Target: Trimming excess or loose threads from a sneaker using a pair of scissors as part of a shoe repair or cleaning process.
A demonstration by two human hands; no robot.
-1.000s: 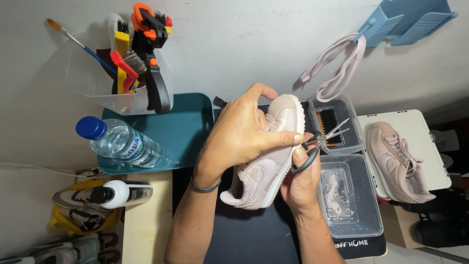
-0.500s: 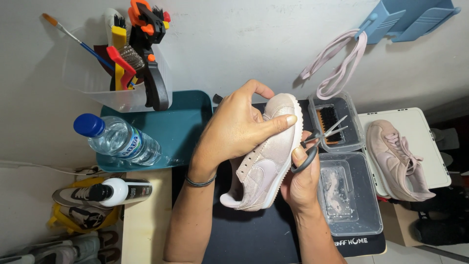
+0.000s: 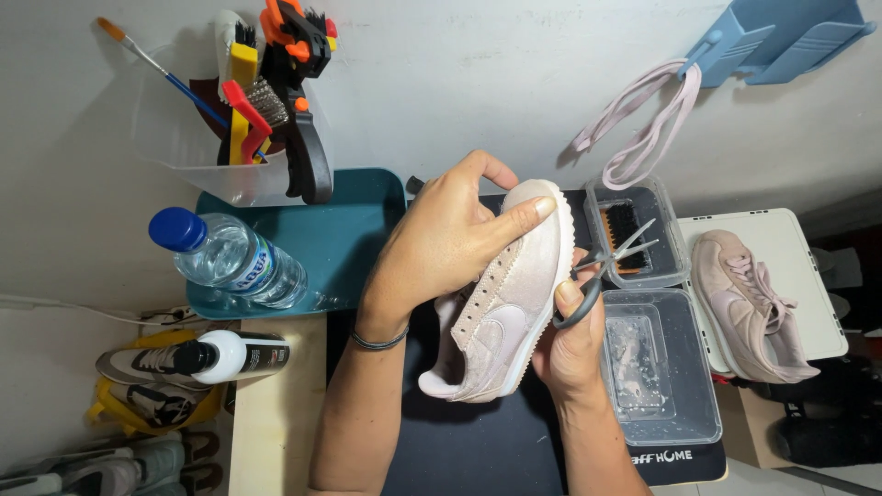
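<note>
So the pink suede sneaker (image 3: 510,303) is up in the air over the dark mat (image 3: 478,450), toe pointing away, tilted so its side and the empty eyelet row face the camera. No lace in it, and the pale sole edge runs along the right side. The nap looks a bit worn and dusty, nothing dramatic.

The left hand (image 3: 441,243) is clamped over the top, fingers wrapped around the toe and thumb along the sole edge, probably just to keep it steady at that angle. The right hand (image 3: 570,344) props the shoe from underneath and has its grip closed on the grey scissors (image 3: 602,271) too, thumb through the loop, blades a little apart and pointing away from the shoe, so they're kind of parked rather than cutting.

Just right of that sit two clear tubs (image 3: 661,367), the far one with a brush (image 3: 625,225) inside. The matching second sneaker (image 3: 744,303) lies on a white lid (image 3: 808,276), and the pink laces (image 3: 643,129) are well off by the wall. On the left: a teal tray (image 3: 340,239), a water bottle (image 3: 230,262), a cleaner bottle (image 3: 230,356) and a bin of brushes (image 3: 257,101).
</note>
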